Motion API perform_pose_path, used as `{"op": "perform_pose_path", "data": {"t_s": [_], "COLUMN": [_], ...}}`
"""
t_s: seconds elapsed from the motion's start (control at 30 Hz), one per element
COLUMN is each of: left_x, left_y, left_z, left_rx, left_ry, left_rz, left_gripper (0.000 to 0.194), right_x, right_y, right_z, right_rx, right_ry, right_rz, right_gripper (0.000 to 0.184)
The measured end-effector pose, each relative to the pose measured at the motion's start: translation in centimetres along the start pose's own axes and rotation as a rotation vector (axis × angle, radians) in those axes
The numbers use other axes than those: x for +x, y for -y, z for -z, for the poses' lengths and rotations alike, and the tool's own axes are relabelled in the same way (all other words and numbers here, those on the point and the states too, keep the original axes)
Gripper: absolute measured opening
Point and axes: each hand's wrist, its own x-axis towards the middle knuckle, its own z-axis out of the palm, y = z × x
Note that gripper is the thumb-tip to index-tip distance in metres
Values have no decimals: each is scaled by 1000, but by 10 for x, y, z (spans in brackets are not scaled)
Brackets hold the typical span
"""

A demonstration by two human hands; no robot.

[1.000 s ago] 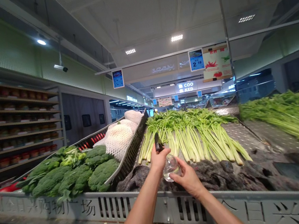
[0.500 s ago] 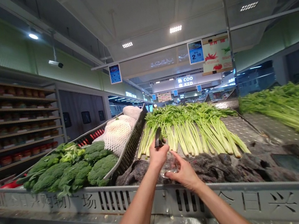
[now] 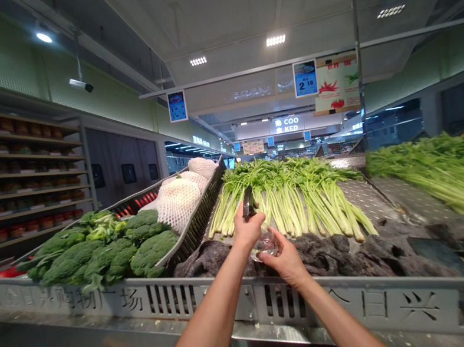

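Held out in front of me is a clear spray bottle with a black trigger head, tilted with its head up and away. My left hand is closed round it just below the black head. Lower down, the fingers and thumb of my right hand grip the clear body from the right. Much of the bottle is covered by my hands. Beyond it, celery lies fanned out on a sloped metal surface, leaves to the back. Crumpled dark cloth runs along the celery's near side.
Broccoli and produce in white foam netting fill the left section. A slotted grey rail borders the front. On the right, a mirror reflects celery. Shelves of jars stand at far left.
My hands and the bottle have shifted slightly right in view. More of the clear body shows between my hands. The camera view has moved a little.
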Motion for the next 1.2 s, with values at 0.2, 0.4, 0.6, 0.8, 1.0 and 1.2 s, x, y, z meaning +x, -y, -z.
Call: {"op": "perform_pose_path", "data": {"t_s": [0.2, 0.4, 0.6, 0.8, 1.0, 1.2], "left_x": [2, 0, -6, -15, -15, -15], "left_y": [-3, -12, -10, -12, -7, -8], "left_z": [-12, -13, -15, -27, -37, -40], "left_rx": [-7, 21, 95, 114, 176, 191], "left_ry": [-35, 22, 43, 61, 58, 78], "left_rz": [33, -1, -4, 17, 21, -13], "left_gripper": [20, 24, 25, 24, 21, 24], "right_x": [-2, -3, -5, -8, -10, -11], "right_y": [0, -6, -4, 3, 3, -1], "right_z": [5, 6, 15, 33, 36, 38], "right_rx": [-115, -196, -240, -285, -192, -145], "right_ry": [-85, -141, -104, -70, -70, -105], "right_rz": [29, 75, 84, 71, 26, 24], "right_gripper": [69, 69, 67, 65, 68, 68]}}
